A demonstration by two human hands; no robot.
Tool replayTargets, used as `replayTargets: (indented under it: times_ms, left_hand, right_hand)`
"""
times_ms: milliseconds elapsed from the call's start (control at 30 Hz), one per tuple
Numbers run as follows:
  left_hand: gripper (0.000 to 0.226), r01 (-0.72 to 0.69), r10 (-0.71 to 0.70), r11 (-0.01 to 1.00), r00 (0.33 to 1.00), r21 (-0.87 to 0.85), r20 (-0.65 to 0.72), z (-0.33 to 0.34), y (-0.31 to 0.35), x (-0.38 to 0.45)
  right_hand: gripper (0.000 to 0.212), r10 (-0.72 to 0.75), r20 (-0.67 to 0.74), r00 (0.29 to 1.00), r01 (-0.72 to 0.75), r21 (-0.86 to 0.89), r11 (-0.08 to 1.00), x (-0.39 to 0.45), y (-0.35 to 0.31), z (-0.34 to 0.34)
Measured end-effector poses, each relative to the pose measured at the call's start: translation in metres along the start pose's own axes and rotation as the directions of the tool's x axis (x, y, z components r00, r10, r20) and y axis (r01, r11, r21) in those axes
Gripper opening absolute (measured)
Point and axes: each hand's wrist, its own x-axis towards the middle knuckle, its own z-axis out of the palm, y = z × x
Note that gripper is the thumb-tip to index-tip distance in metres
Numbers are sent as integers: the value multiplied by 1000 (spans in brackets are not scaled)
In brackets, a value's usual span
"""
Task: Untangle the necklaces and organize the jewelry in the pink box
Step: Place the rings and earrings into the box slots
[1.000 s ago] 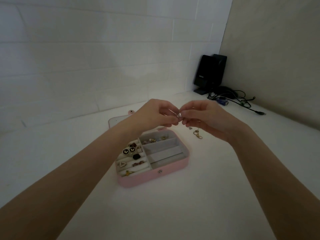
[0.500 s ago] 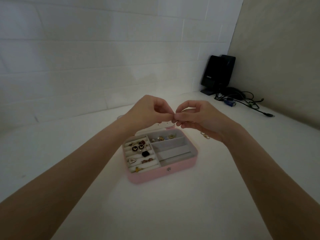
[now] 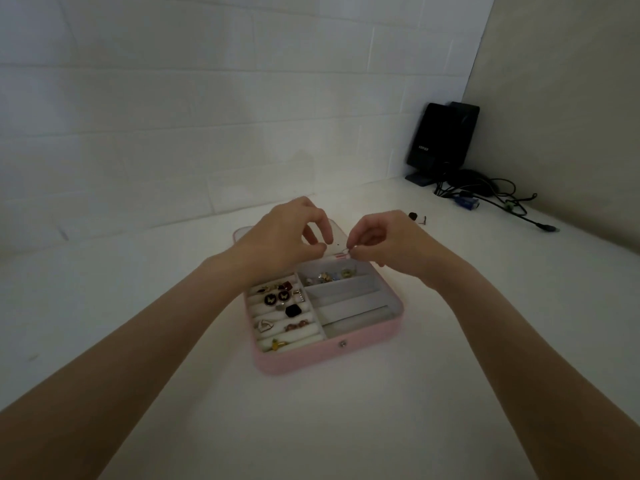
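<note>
The pink box (image 3: 311,355) lies open on the white table, its lid (image 3: 337,237) flat behind it. Earrings and rings (image 3: 282,299) sit in the left padded rows, and several small pieces (image 3: 327,277) lie in the back right compartment. Both hands hover over the box's back edge. My right hand (image 3: 384,240) pinches a small pale jewelry piece (image 3: 346,251) between thumb and forefinger. My left hand (image 3: 287,233) is a little to its left with fingers curled and thumb against fingertips. Anything between them is too small to see.
Small dark jewelry bits (image 3: 417,218) lie on the table beyond my right hand. A black speaker (image 3: 443,140) stands in the far right corner with tangled cables (image 3: 491,199) beside it. White walls close off the back and right.
My hands have come down toward the box's back edge and drawn slightly apart. Earlier both pinched one small silver piece together; now it shows only at my right fingertips.
</note>
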Motion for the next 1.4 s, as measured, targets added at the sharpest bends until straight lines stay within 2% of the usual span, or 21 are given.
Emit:
replayTargets:
  times_ms: [133, 267, 400, 533, 600, 733, 900, 1000, 1067, 1133, 1233, 1300, 1400]
  left_hand:
    - [13, 35, -34, 999, 999, -40, 24, 2, -7, 4]
    - [14, 41, -37, 997, 998, -66, 60, 2, -8, 8]
    - [14, 42, -36, 997, 995, -69, 91, 0, -9, 13]
    - [14, 23, -15, 998, 990, -59, 141, 0, -4, 23]
    - [15, 15, -8, 999, 984, -38, 179, 5, -1, 29]
    - [17, 10, 3, 999, 969, -49, 249, 17, 10, 39]
    - [14, -35, 44, 999, 959, -37, 281, 26, 24, 46]
    - [15, -31, 38, 999, 957, -28, 289, 27, 25, 47]
    - [15, -21, 29, 999, 961, -32, 275, 26, 26, 45]
    - [15, -2, 21, 997, 972, -83, 235, 24, 29, 43]
    - [12, 11, 23, 976, 988, -218, 153, 19, 36, 37]
    - [5, 7, 26, 965, 992, -263, 121, 15, 40, 34]
    - [6, 19, -6, 966, 999, -258, 52, 5, 38, 26]
  right_hand:
    - [13, -34, 50, 998, 33, 11, 999, 2, 1, -1]
    - [16, -82, 121, 989, 96, -117, 989, 6, -1, 5]
    - [6, -95, 85, 992, 106, -148, 983, 9, -4, -3]
    - [7, -18, -148, 989, 4, -93, 996, 11, 6, -28]
    - [10, 46, -217, 975, -70, -104, 992, 12, 16, -39]
    - [10, 123, -232, 965, -191, -293, 937, 8, 35, -53]
    - [12, 245, -225, 943, -315, -367, 875, 0, 52, -49]
    - [10, 233, -227, 946, -310, -410, 858, 0, 59, -42]
    - [8, 220, -256, 941, -303, -354, 885, -2, 60, -44]
    - [8, 224, -263, 938, -272, -162, 949, -6, 53, -50]
    - [9, 215, -84, 973, -195, 202, 960, -14, 29, -55]
    - [9, 173, 29, 985, -174, 283, 943, -15, 14, -53]
    - [9, 143, 106, 984, -170, 331, 928, -13, -2, -46]
